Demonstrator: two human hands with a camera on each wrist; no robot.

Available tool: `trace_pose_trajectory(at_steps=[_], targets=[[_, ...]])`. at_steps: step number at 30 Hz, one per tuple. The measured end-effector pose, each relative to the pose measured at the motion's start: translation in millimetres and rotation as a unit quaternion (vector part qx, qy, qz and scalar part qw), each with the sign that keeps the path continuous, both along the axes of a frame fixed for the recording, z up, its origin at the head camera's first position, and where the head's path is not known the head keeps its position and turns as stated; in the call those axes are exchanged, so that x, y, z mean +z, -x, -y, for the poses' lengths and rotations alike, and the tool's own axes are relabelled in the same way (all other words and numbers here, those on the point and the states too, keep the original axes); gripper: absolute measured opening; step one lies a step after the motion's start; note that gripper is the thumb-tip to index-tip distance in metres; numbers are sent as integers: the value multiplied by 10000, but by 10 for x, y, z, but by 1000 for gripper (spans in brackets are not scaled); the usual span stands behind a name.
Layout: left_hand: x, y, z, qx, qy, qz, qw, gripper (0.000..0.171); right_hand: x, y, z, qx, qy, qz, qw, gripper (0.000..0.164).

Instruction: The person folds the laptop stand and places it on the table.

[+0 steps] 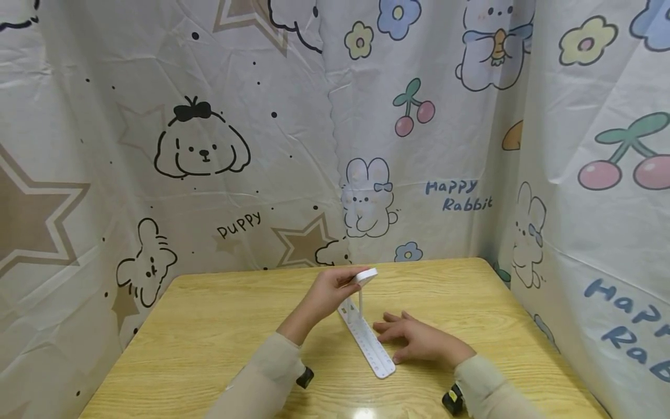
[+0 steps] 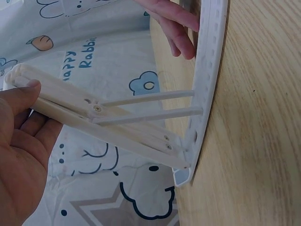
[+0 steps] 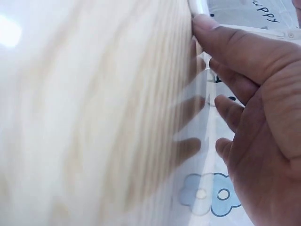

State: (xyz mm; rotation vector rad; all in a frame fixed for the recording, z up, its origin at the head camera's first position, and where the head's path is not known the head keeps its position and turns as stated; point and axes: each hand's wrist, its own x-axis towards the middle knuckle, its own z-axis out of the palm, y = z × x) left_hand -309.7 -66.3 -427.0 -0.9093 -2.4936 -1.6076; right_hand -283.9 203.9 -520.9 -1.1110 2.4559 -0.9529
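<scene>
A white plastic folding stand (image 1: 366,346) lies with its long slotted base on the table, slanting toward the near right. Its upper arm (image 2: 136,149) is raised at an angle from the far end of the base, with two thin struts (image 2: 150,97) propping it. My left hand (image 1: 325,297) pinches the free top end of that arm between thumb and fingers. Beside the base on its right, my right hand (image 1: 421,340) rests low with fingers loosely extended. Its thumb (image 3: 207,22) is right at the edge of the base's near end.
The wooden table (image 1: 225,331) extends around the stand, with its far edge against a patterned curtain (image 1: 293,145). More curtain hangs close along the right side. Dark camera mounts (image 1: 453,399) sit at both wrists.
</scene>
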Motion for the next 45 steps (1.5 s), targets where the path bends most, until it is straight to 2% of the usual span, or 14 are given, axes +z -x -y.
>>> trace_pose_trajectory(at_steps=[5,11,17,28,38,45], targets=[[-38,-15,35,104,-98,130,9998,41,-37,-17,52,-138,-60,7,9999,55],[-57,-22,67,118,-241,183,9995,40,-14,-59,167,-161,-310,-223,9991,59],[-75,-31,98,118,-280,77,9995,37,3,-136,280,-257,-496,-530,9970,61],[-95,-24,196,102,-335,25,9994,33,22,-231,479,-443,-630,-760,9941,63],[-94,-18,281,302,-337,42,9990,31,-7,-246,638,-776,-597,-749,9924,68],[-136,-11,326,404,-643,250,9968,27,6,-274,700,-906,-459,-638,9928,66]])
